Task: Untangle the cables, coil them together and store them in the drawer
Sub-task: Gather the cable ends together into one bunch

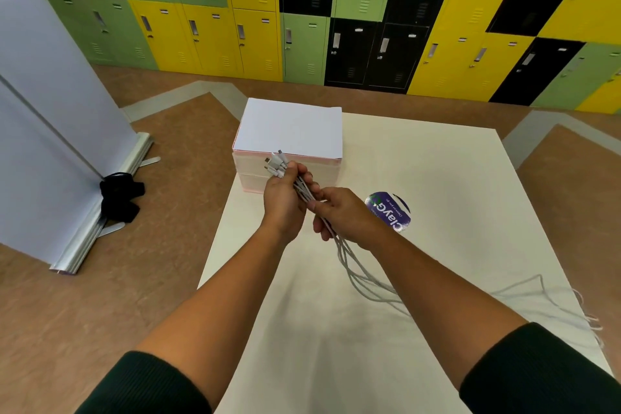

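Cables: stretch inside both fists hidden; count of strands not readable. Far ends trail to the right table edge, blurred, tips indistinct. Right hand covers part of the round purple sticker; print only partly legible. Left hand blocks the drawer unit front, so open or closed can't be told. Both sleeves cut off at bottom edge.

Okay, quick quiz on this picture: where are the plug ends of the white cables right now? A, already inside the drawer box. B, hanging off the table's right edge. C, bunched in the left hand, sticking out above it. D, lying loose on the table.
C: the plug ends stick out above the left hand, which grips the cables, in front of the drawer box.
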